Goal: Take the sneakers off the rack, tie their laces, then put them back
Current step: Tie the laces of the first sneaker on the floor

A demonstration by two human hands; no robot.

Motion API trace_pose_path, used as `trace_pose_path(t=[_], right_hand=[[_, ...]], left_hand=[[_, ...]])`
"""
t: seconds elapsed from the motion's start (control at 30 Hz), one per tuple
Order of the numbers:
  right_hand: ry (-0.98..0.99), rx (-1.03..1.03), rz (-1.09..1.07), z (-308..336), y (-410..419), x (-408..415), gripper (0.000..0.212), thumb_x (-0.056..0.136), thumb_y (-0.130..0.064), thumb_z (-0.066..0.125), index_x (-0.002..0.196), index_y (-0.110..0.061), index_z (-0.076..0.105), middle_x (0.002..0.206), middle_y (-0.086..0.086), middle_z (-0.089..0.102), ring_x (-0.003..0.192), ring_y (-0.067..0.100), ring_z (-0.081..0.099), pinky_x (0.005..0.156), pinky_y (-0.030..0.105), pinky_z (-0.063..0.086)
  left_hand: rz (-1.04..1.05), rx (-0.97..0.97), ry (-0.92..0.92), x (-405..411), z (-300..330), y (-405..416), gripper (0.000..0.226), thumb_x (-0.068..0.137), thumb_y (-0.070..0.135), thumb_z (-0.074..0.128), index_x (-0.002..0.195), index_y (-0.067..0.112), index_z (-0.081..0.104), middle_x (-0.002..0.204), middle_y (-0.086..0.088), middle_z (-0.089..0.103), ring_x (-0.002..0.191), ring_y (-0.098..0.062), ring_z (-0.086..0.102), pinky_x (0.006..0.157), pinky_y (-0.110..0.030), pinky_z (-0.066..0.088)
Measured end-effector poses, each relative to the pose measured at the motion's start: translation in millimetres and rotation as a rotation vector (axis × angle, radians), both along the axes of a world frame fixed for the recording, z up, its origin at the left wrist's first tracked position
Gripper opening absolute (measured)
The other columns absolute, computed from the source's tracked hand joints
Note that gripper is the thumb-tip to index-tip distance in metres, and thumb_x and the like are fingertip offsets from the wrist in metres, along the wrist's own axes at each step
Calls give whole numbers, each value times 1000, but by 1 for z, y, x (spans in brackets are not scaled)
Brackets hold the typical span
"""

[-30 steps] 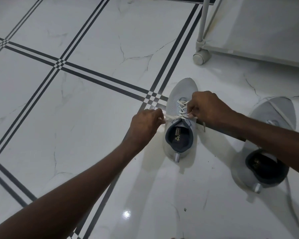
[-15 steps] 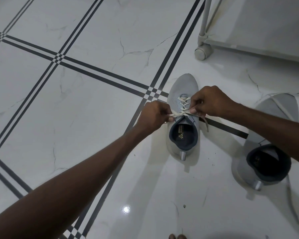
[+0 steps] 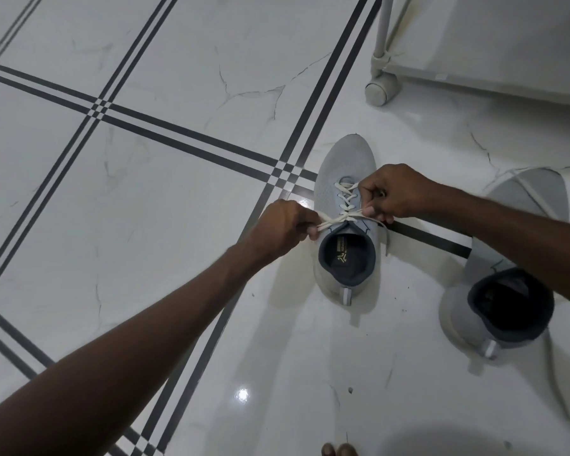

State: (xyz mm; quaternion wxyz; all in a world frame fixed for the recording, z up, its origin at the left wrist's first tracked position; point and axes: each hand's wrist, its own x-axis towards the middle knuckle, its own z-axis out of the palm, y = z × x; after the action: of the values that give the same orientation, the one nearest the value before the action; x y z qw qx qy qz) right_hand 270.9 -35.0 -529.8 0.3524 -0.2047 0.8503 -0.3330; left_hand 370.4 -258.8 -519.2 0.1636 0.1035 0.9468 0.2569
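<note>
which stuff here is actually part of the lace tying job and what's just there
Part of the job:
- left sneaker, being laced
- its white laces, pulled taut
- left hand and right hand, each gripping a lace end
- right sneaker, waiting
- rack, where the shoes go back

Just there:
- tiled floor
- toes at bottom edge

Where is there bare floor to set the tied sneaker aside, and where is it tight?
Free: the wide tile left of the left hand, past the striped lines. Also the near floor between both sneakers' heels. Crowded: between the sneaker being tied and the second sneaker, where the right hand and forearm cross, and by the rack's wheel.
</note>
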Motion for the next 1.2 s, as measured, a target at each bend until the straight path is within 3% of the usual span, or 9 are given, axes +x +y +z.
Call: trace_pose_path(t=[0.13, 0.23, 0.4, 0.47, 0.53, 0.63, 0.8, 1.07, 1.2], right_hand=[[1, 37, -47, -11, 2, 5, 16, 82, 6, 68, 70, -3, 68, 46, -5, 63, 40, 1, 59, 45, 15, 48], [17, 58, -30, -16, 3, 9, 19, 81, 6, 68, 68, -8, 68, 46, -9, 65, 44, 4, 63, 46, 14, 49], [79, 27, -9, -4, -2, 14, 15, 80, -4, 73, 68, -9, 68, 55, 3, 70, 45, 9, 66, 49, 13, 49], [75, 22, 14, 4, -1, 20, 13, 83, -14, 75, 72, -11, 68, 59, 1, 71, 47, 10, 67, 55, 18, 53], [92, 43, 36, 9, 2, 27, 13, 81, -24, 78, 79, -16, 67, 69, -3, 73, 56, 12, 69, 62, 28, 55], [227, 142, 73, 10, 0, 39, 23, 77, -32, 79, 83, -30, 57, 85, -5, 68, 78, 19, 62, 69, 32, 48], [323, 188, 94, 12, -6, 39, 17, 86, -28, 64, 76, -32, 51, 90, -2, 65, 84, 26, 58, 71, 36, 45], [147, 18, 52, -1, 4, 26, 31, 93, -26, 54, 65, -21, 68, 59, 0, 62, 57, 14, 53, 59, 31, 41], [174, 85, 97, -17, 7, 24, 40, 93, -19, 54, 54, -25, 52, 55, 0, 54, 58, 18, 50, 59, 31, 38]], left_hand=[[12, 41, -70, 5, -6, -3, 22, 91, 7, 56, 84, 10, 77, 65, 2, 61, 59, -18, 55, 55, -16, 34], [51, 78, -124, 11, -12, -5, 20, 89, 1, 58, 91, 7, 78, 68, 2, 64, 59, -12, 53, 59, -20, 41], [122, 34, -237, 0, -10, -15, 18, 93, 14, 62, 78, 17, 73, 66, 4, 68, 53, -2, 54, 56, -14, 39], [160, -19, -207, -7, -3, -23, 14, 89, 24, 69, 97, 13, 75, 85, -1, 74, 69, -4, 61, 67, -24, 48], [229, -17, -129, -12, 7, -26, 44, 85, 29, 74, 126, 16, 63, 114, -4, 71, 96, -16, 64, 86, -32, 51], [199, 62, -109, -13, 18, 0, 59, 79, 37, 78, 133, 22, 58, 133, 0, 63, 116, -19, 60, 97, -32, 45], [182, -130, 40, 5, 3, 33, 23, 86, 37, 69, 100, 19, 72, 94, -2, 72, 85, -21, 65, 73, -33, 49], [241, 45, -62, -11, 11, 21, 4, 80, 7, 73, 82, 9, 76, 76, -4, 75, 58, -7, 58, 60, -24, 45], [237, 82, -87, -12, 5, 13, 6, 79, 6, 71, 79, 7, 76, 73, -5, 74, 55, -3, 52, 55, -19, 41]])
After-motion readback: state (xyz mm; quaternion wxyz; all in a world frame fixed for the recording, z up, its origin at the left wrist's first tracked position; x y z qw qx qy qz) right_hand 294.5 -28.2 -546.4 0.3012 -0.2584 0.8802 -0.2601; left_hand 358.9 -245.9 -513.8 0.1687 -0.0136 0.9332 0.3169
